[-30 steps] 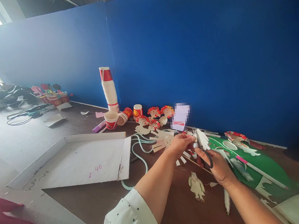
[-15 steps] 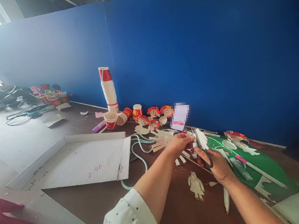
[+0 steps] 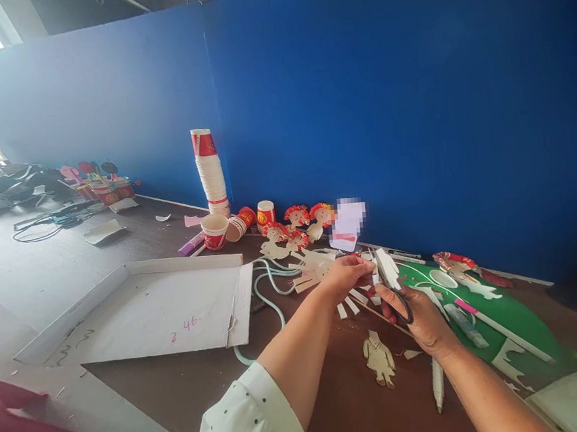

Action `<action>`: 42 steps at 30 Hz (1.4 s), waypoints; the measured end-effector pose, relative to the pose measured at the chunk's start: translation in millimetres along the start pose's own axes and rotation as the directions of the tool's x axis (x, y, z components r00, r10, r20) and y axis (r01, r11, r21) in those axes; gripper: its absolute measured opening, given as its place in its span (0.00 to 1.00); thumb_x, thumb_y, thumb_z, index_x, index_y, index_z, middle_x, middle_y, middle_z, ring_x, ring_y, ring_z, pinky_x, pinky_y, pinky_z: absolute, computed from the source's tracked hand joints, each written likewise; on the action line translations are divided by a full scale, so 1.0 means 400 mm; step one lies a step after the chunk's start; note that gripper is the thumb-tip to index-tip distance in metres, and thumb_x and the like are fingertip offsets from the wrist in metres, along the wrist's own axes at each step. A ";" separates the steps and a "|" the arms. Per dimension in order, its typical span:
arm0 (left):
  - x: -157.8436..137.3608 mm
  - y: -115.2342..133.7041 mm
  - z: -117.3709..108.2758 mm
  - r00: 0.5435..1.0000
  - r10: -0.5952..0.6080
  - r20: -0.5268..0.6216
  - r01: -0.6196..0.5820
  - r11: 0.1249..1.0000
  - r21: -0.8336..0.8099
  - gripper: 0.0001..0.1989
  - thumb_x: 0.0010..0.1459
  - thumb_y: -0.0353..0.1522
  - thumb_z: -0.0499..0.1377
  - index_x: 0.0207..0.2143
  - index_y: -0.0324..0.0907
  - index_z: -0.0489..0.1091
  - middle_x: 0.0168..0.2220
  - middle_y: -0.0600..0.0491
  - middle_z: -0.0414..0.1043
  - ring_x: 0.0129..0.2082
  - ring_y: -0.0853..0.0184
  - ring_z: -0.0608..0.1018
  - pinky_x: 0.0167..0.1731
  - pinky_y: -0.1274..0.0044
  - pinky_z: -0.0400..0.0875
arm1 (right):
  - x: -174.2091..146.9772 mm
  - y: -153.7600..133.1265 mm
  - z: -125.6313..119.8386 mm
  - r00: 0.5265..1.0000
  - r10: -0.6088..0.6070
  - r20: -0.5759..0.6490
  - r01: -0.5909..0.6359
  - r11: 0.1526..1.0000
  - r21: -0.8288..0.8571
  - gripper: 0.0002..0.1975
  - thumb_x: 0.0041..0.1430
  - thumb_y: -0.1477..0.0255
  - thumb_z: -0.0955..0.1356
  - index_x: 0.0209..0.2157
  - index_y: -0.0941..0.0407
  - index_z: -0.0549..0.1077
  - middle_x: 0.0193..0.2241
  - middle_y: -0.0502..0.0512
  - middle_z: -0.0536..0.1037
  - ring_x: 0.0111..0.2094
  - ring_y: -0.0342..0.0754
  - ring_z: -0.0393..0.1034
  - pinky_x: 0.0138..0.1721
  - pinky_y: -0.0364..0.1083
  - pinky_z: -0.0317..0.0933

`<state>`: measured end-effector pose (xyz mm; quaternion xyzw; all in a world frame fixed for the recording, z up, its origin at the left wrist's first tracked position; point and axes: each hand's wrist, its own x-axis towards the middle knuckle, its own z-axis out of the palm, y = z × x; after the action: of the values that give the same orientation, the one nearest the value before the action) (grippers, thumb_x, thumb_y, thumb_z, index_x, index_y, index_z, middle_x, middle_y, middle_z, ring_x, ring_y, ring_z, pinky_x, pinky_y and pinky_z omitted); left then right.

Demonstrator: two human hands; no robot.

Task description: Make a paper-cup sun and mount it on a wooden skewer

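My right hand [image 3: 419, 315] grips a pair of scissors [image 3: 404, 305] by its dark handles, with the blades up against a piece of white paper [image 3: 387, 268]. Facing it, my left hand [image 3: 350, 274] pinches the paper's left side; the fingers hide part of it. Below my hands lies a cut-out paper doll body [image 3: 378, 359]. A cream paper piece cut into strips [image 3: 315, 267] rests behind my left wrist. Past it sit several doll figures with red fringed hair [image 3: 296, 217]. A white pen [image 3: 438, 385] lies beside my right forearm.
A shallow white cardboard tray [image 3: 176, 311] stands at left, with a pale blue cord [image 3: 269, 297] beside it. Paper cups form a tall stack [image 3: 210, 175] near the blue partition [image 3: 358, 90]. Paper scraps and a marker lie on a green mat [image 3: 521, 321] at right.
Almost nothing differs; the view has shifted very slightly. Both hands keep the same place, with the scissors still at the paper.
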<state>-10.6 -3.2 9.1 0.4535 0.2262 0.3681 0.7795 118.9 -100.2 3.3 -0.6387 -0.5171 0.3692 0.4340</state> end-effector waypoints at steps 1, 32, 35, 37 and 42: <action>-0.001 0.001 0.000 1.000 0.001 0.003 -0.001 1.000 -0.001 0.16 0.39 0.39 0.68 0.23 0.37 0.67 0.20 0.57 0.64 0.21 0.75 0.67 0.27 0.78 0.64 | 0.000 0.000 -0.001 1.000 -0.004 0.003 0.004 1.000 -0.005 0.21 0.52 0.51 0.66 0.24 0.55 0.72 0.16 0.49 0.69 0.19 0.44 0.63 0.23 0.44 0.56; 0.001 -0.004 -0.008 0.996 0.028 0.081 -0.033 0.998 0.059 0.17 0.40 0.40 0.67 0.23 0.38 0.65 0.19 0.58 0.60 0.21 0.75 0.63 0.25 0.79 0.63 | 0.003 0.014 -0.014 0.999 -0.016 0.051 0.015 0.999 0.036 0.17 0.55 0.56 0.67 0.29 0.56 0.74 0.17 0.48 0.69 0.21 0.43 0.61 0.25 0.44 0.55; 0.004 -0.007 -0.010 0.996 0.024 0.086 -0.029 0.998 0.048 0.17 0.40 0.40 0.67 0.23 0.38 0.65 0.19 0.59 0.59 0.21 0.76 0.63 0.25 0.79 0.62 | 0.004 0.014 -0.017 0.998 -0.026 0.050 0.025 0.999 0.021 0.18 0.53 0.54 0.67 0.29 0.56 0.75 0.17 0.48 0.70 0.20 0.43 0.62 0.26 0.44 0.56; 0.006 -0.009 -0.011 0.997 0.021 0.080 -0.024 0.999 0.046 0.17 0.39 0.40 0.67 0.24 0.38 0.66 0.19 0.59 0.60 0.21 0.76 0.63 0.24 0.80 0.61 | 0.003 0.012 -0.018 0.999 -0.021 0.047 0.020 1.000 0.010 0.19 0.53 0.53 0.67 0.29 0.56 0.75 0.17 0.49 0.70 0.20 0.44 0.62 0.25 0.44 0.56; 0.010 -0.009 -0.011 0.999 0.044 0.005 -0.044 0.998 0.048 0.17 0.40 0.39 0.67 0.24 0.37 0.67 0.19 0.58 0.62 0.21 0.76 0.65 0.25 0.80 0.62 | -0.003 -0.012 -0.010 0.994 0.022 0.103 -0.019 0.999 -0.031 0.18 0.52 0.54 0.67 0.28 0.56 0.74 0.19 0.50 0.72 0.23 0.46 0.65 0.27 0.45 0.58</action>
<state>-9.9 1.0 3.7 0.4780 0.2233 0.3786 0.7605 120.6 -101.7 9.0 -0.6305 -0.5377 0.3985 0.3931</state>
